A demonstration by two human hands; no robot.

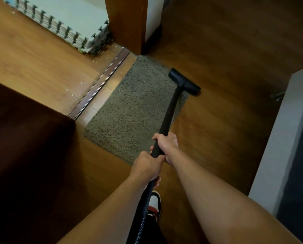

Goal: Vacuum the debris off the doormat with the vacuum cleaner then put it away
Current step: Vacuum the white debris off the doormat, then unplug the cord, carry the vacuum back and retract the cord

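Right, the wooden floor (226, 50) fills most of the view, warm brown, with a dark brown panel (23, 147) blocking the lower left. Dead centre lies the doormat (134, 110), a shaggy grey-brown rectangle set at a slant, one long side just beside the threshold strip (101, 81) in the doorway. Up in the far left corner sits a stack of pale interlocking foam tiles (68, 20), pushed against the wooden door frame (127, 23).

Now the vacuum cleaner: its long black wand (170, 111) runs up across the right side of the mat, and both hands are on the near end. The right hand (167, 147) is higher up the tube, fingers wrapped round it. The left hand (148, 166) is just below, touching the right, fingers clamped on the same tube where the ribbed hose (141, 226) drops away towards the body.

Out at the tip, the black nozzle (184, 81) lies along the mat's far edge, its right end over bare floor.

Down below, a white, red and black shoe (155, 203) is on the floor. Tiny white specks (144, 122) dot the mat, and more crumbs (68, 90) are scattered beyond the threshold.
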